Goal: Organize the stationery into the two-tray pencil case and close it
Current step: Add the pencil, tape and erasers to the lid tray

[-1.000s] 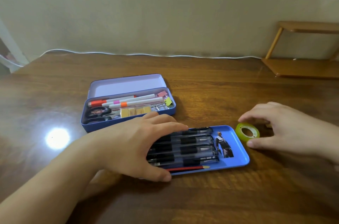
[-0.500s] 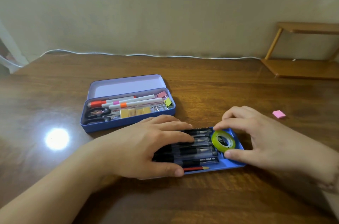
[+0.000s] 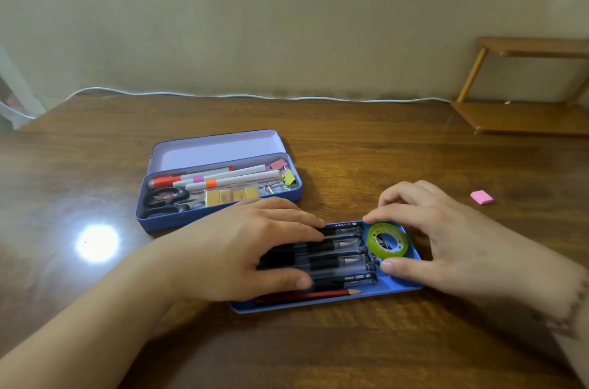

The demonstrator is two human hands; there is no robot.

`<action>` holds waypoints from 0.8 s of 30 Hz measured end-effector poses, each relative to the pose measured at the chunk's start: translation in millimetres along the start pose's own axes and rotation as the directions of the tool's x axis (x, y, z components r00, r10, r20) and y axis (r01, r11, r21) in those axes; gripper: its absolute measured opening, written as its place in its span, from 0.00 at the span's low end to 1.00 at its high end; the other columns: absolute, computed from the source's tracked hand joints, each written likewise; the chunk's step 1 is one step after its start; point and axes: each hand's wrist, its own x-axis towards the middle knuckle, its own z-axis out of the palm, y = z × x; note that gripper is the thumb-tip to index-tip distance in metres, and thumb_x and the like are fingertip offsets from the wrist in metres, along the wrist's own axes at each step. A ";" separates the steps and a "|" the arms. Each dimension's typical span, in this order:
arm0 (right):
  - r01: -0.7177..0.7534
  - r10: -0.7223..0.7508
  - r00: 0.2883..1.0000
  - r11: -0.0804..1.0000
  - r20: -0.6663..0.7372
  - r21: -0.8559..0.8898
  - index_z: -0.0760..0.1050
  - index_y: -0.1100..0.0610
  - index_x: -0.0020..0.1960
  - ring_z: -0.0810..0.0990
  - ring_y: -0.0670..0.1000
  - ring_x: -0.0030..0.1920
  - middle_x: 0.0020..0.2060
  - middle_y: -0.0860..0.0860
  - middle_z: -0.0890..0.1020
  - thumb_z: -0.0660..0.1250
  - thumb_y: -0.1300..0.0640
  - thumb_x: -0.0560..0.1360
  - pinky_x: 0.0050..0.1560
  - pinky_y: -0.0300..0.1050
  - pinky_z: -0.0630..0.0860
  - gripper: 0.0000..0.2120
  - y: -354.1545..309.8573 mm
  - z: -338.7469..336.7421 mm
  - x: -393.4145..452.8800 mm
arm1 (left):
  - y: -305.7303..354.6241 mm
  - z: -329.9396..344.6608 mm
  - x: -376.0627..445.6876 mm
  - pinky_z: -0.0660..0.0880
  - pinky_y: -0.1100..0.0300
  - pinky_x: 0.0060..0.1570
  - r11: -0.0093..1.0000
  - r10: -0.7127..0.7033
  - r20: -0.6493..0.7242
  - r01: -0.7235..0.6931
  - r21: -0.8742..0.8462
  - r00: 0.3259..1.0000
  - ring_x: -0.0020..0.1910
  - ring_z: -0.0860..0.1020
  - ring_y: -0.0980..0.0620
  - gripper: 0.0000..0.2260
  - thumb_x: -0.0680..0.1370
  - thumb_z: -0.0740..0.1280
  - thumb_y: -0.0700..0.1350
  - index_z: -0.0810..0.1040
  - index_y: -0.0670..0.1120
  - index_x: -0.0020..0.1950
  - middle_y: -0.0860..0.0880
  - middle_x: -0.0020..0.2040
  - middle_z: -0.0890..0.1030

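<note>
Since a second ago I see the green tape roll [image 3: 387, 241] has gone from the table [image 3: 350, 159] into the right end of the loose blue tray [image 3: 411, 285], and my right hand has come in with it. On the left, the open pencil case [image 3: 220, 194] holds markers, scissors, erasers and binder clips. My left hand [image 3: 242, 248] lies flat, fingers straight, pressing the black pens [image 3: 347, 258]; a red pencil [image 3: 306, 295] lies along the near rim. My right hand [image 3: 446, 242] pinches the translucent roll between forefinger and thumb. A pink eraser [image 3: 481, 197] sits well apart, far right.
</note>
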 end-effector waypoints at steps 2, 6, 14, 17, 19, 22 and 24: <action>0.010 -0.010 1.000 1.000 0.008 -0.004 0.67 0.36 0.66 0.62 0.36 0.64 0.57 0.31 0.64 0.65 0.33 0.69 0.56 0.36 0.72 0.27 -0.8 1.8 0.5 | 0.4 -1.0 0.0 0.58 0.71 0.68 1.000 -0.002 0.000 0.002 -0.006 1.000 0.69 0.66 0.63 0.24 0.78 0.62 0.65 0.72 0.55 0.70 0.60 0.70 0.72; 0.008 -0.008 0.999 1.000 0.048 0.014 0.64 0.34 0.67 0.61 0.35 0.64 0.58 0.30 0.62 0.65 0.33 0.69 0.58 0.36 0.72 0.28 -2.5 3.1 0.8 | 0.7 -1.9 0.3 0.59 0.70 0.68 1.000 -0.007 0.009 0.007 -0.009 1.000 0.69 0.66 0.62 0.24 0.77 0.63 0.64 0.71 0.56 0.70 0.60 0.70 0.72; 0.016 -0.017 0.996 1.000 0.087 0.021 0.61 0.33 0.68 0.58 0.33 0.66 0.59 0.28 0.59 0.65 0.35 0.71 0.60 0.36 0.72 0.28 -3.4 3.2 0.8 | 0.7 -1.6 0.4 0.64 0.63 0.68 1.000 -0.013 0.014 0.013 0.003 1.000 0.69 0.66 0.64 0.25 0.77 0.62 0.65 0.70 0.57 0.71 0.62 0.71 0.69; 0.036 -0.038 0.998 0.999 0.049 0.038 0.61 0.33 0.69 0.58 0.35 0.68 0.61 0.29 0.61 0.66 0.35 0.71 0.62 0.39 0.72 0.29 2.0 -0.8 -1.0 | 0.2 -1.0 -1.2 0.62 0.68 0.68 1.000 -0.006 0.013 0.006 -0.002 1.000 0.69 0.65 0.65 0.29 0.75 0.63 0.68 0.67 0.58 0.72 0.63 0.72 0.67; 0.043 -0.044 0.999 0.998 0.009 0.055 0.63 0.34 0.68 0.59 0.36 0.68 0.62 0.29 0.63 0.67 0.35 0.70 0.61 0.39 0.72 0.28 4.7 -4.8 -2.6 | 0.1 -0.7 -2.4 0.62 0.70 0.68 1.000 -0.005 0.022 0.006 -0.022 1.000 0.70 0.64 0.66 0.33 0.72 0.64 0.71 0.65 0.59 0.73 0.64 0.72 0.65; 0.060 -0.059 0.998 0.996 -0.017 0.072 0.67 0.36 0.65 0.60 0.37 0.68 0.61 0.30 0.64 0.67 0.33 0.68 0.60 0.38 0.72 0.27 2.4 -4.4 -1.5 | 0.1 -0.5 -1.9 0.64 0.68 0.68 1.000 -0.005 0.029 0.006 -0.026 1.000 0.70 0.64 0.66 0.32 0.72 0.65 0.70 0.64 0.60 0.73 0.64 0.72 0.65; 0.067 -0.068 0.998 0.994 0.000 0.082 0.67 0.35 0.65 0.58 0.35 0.68 0.61 0.28 0.62 0.66 0.31 0.67 0.60 0.37 0.72 0.28 -0.8 -1.0 0.1 | -0.5 -0.9 -1.2 0.65 0.66 0.68 1.000 -0.004 0.027 0.004 -0.023 1.000 0.70 0.63 0.66 0.29 0.74 0.64 0.67 0.65 0.60 0.73 0.65 0.72 0.65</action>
